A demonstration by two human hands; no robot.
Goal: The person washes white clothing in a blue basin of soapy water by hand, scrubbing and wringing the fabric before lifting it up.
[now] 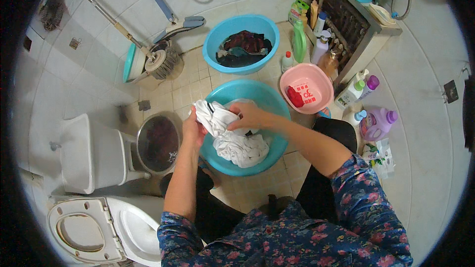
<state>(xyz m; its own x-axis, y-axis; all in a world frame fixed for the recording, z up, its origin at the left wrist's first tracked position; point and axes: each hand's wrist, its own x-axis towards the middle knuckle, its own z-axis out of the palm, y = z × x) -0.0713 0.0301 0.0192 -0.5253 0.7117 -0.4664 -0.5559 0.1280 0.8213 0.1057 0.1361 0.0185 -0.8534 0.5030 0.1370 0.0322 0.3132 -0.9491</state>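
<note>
A white garment with a dark stripe is bunched up between my hands, over a teal plastic basin on the floor. My left hand grips the cloth along its left side. On the right, my right hand pinches the same cloth between thumb and fingers. More crumpled white fabric lies in the basin just below my hands; whether it is part of the same garment, I cannot tell.
A blue basin of dark clothes stands beyond. To the right are a pink basin with a red cloth and several bottles. Leftward are a bucket, a mop and a toilet.
</note>
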